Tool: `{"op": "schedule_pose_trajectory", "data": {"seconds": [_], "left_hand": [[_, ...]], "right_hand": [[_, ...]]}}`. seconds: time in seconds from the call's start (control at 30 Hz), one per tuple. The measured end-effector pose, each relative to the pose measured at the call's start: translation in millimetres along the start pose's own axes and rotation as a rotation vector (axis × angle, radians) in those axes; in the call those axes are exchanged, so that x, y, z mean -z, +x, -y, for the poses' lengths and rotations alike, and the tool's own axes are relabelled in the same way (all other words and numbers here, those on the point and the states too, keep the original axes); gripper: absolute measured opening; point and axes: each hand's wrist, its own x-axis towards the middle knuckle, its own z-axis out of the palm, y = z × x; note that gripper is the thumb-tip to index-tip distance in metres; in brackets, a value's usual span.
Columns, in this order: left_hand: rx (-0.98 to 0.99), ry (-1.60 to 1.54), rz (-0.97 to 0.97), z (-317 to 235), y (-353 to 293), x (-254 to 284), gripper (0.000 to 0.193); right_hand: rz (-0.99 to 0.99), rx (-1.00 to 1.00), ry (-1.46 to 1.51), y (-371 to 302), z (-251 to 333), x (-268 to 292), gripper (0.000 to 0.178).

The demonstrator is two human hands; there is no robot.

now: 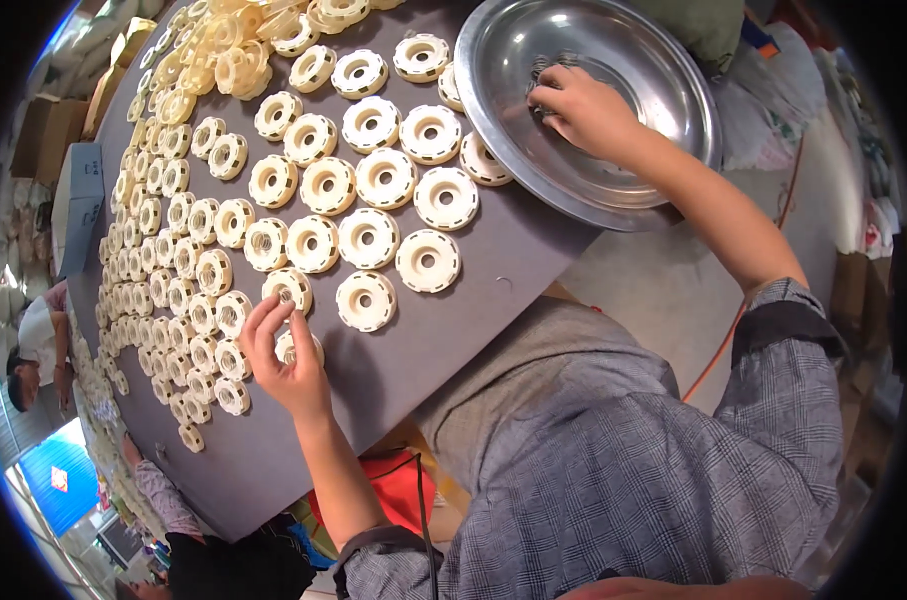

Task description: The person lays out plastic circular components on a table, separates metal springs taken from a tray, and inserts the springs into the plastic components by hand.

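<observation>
The bunched fingers of the right hand point(591, 115) reach into the dark metal coils point(565, 60) in the steel basin point(673, 90); I cannot tell whether they pinch one. The left hand point(291, 365), its thumb parted from loosely curled fingers, is nearer the round cream discs point(367, 300) lying flat by the tabletop's point(403, 370) near edge, while the basin overhangs its right end, well apart.

Beyond the left edge of the gray, flat bench point(463, 325), a blue-gray rectangular box point(79, 208) sits near a brown cardboard carton point(48, 135). Below the near edge, bright red material point(401, 490), perhaps cloth. Rightward, a thin orange cable point(715, 352) crosses pale floor point(633, 275).
</observation>
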Motion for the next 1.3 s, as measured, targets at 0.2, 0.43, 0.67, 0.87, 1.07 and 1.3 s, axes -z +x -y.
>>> {"op": "schedule_pose_trajectory", "data": {"seconds": [0.2, 0.43, 0.67, 0.87, 1.07, 1.3], "left_hand": [[-0.022, -0.201, 0.009, -22.5, -22.8, -1.4, 0.014], [0.088, -0.779, 0.338, -70.6, 9.5, -70.6, 0.059], [0.372, -1.050, 0.264, -82.5, 20.5, -76.3, 0.043], [-0.296, 0.164, 0.254, -78.3, -11.3, -58.2, 0.049], [-0.107, -0.407, 0.187, -62.8, -14.3, -51.3, 0.041], [0.367, -0.604, 0.392, -34.8, -6.3, -40.1, 0.023]], "right_hand": [[-0.229, -0.174, 1.023, -12.7, 13.3, 21.5, 0.026], [-0.200, -0.076, 1.865, -19.1, 93.8, 37.4, 0.030], [0.114, -0.233, 2.296, -23.9, 136.6, 3.7, 0.036], [0.307, -0.651, 2.655, -20.6, 178.4, -24.7, 0.036], [0.385, -0.694, 2.674, -20.3, 191.8, -27.9, 0.035], [0.459, -0.342, 2.113, -18.7, 198.1, -21.5, 0.036]]}}
